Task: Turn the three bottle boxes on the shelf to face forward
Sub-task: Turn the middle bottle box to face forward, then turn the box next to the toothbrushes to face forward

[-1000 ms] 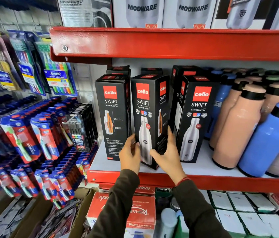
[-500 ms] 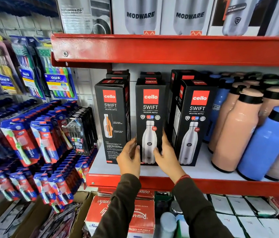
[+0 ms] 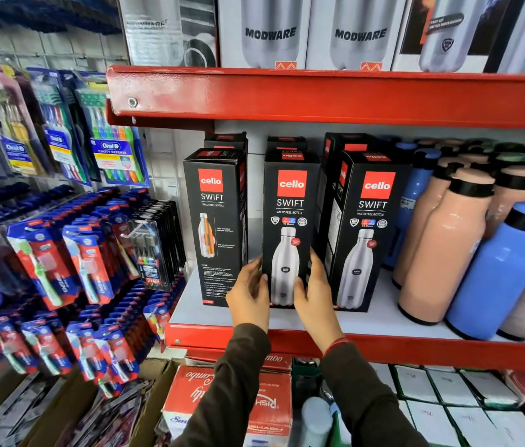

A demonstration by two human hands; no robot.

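Three black Cello Swift bottle boxes stand in a row on the white shelf [image 3: 367, 321]. The middle box [image 3: 290, 201] shows its front with a silver bottle picture. My left hand [image 3: 249, 293] holds its lower left edge and my right hand [image 3: 314, 293] its lower right edge. The right box [image 3: 372, 221] also shows the silver bottle front, turned slightly so its left side is visible. The left box [image 3: 214, 221] shows a panel with a cutaway bottle and small text. More black boxes stand behind them.
Peach and blue bottles [image 3: 441, 250] crowd the shelf to the right. A red shelf lip [image 3: 319, 98] with Modware boxes hangs above. Toothbrush packs [image 3: 61, 262] hang on the left. Red cartons [image 3: 267, 404] and white boxes sit below.
The middle box turned from showing two sides at an angle to facing straight forward, with both hands staying on its lower edges.
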